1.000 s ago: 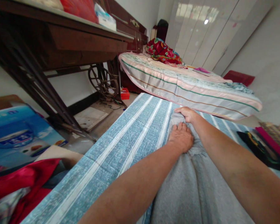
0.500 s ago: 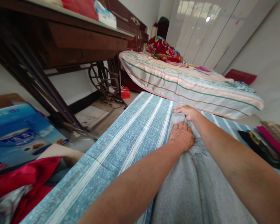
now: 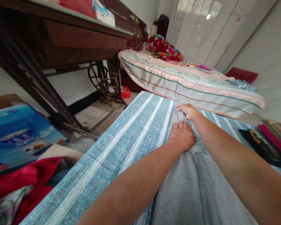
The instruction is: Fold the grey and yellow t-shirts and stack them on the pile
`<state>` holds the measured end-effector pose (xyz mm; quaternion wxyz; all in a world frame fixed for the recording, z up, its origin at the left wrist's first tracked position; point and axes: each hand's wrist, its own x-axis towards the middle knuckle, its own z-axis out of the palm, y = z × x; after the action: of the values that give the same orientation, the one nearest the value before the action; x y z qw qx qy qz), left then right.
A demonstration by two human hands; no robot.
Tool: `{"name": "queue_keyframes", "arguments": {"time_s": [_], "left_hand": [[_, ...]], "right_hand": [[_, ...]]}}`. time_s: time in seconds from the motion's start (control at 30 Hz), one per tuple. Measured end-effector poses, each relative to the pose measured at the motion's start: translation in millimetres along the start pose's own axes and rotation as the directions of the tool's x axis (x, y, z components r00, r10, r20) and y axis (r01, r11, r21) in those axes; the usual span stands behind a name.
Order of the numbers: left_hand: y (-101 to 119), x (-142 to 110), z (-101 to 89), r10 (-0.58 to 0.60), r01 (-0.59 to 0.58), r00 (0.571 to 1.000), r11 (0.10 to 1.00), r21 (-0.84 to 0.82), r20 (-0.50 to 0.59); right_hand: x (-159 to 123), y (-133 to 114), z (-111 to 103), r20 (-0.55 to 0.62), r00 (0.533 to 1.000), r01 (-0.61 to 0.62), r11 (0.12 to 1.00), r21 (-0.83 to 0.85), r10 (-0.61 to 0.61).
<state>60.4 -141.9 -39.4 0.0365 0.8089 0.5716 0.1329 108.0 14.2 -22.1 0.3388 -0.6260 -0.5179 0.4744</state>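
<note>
A grey garment (image 3: 196,184) lies stretched along a blue-and-white striped cloth (image 3: 131,131) that covers the surface in front of me. My left hand (image 3: 182,135) rests flat on the grey garment, fingers together and stretched forward. Just beyond it, my right hand (image 3: 188,111) lies on the garment's far end, its fingers curled over the fabric edge. Both forearms reach out over the garment.
A dark wooden treadle sewing table (image 3: 61,40) stands at the left. A bed with a striped quilt (image 3: 189,84) and a red floral bundle (image 3: 164,50) lies beyond. A blue box (image 3: 18,131) and red cloth (image 3: 21,184) sit lower left; folded dark and pink clothes (image 3: 267,143) at the right.
My right hand has slid slightly farther along the garment's far end. My left hand has barely moved.
</note>
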Motion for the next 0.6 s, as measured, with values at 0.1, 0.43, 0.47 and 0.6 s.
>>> {"name": "queue_keyframes", "arguments": {"time_s": [0.1,0.43,0.47,0.6], "left_hand": [[0.4,-0.3,-1.1,0.002,-0.002,1.0,1.0,0.004,0.006],[0.2,0.8,1.1,-0.028,0.028,0.999,0.999,-0.018,0.015],[0.6,0.8,1.0,-0.049,0.049,0.999,0.999,-0.023,-0.002],[2.4,1.0,-0.8,-0.196,0.194,0.978,0.98,-0.035,-0.068]], "right_hand": [[-2.1,-0.5,3.0,-0.038,0.999,-0.015,1.0,0.001,0.015],[-4.1,-2.6,9.8,-0.11,0.993,-0.046,0.999,0.002,0.046],[-3.1,-2.3,9.9,-0.114,0.993,-0.041,0.999,0.001,0.041],[0.5,-0.4,9.0,-0.117,0.993,-0.008,1.0,-0.014,0.006]]}}
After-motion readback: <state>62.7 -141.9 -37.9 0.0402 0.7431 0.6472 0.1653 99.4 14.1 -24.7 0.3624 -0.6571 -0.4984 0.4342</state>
